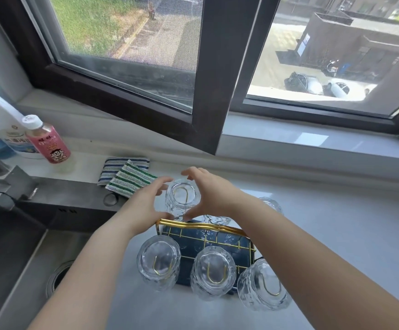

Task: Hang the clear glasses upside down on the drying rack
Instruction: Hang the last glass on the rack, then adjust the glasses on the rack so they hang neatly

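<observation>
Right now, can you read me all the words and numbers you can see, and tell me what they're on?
Pink drink bottle: red print and a cartoon face on the label, too blurred to read.
White spray bottle: a round logo and a line of characters, too blurred to read.
Blue and white sign on the building outside: too small to read.
Glasses and gold drying rack: no text.

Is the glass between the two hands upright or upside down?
Upside down: the glass shows its closed base toward the camera, with a gold rack prong visible through it. Both hands surround it.
</observation>
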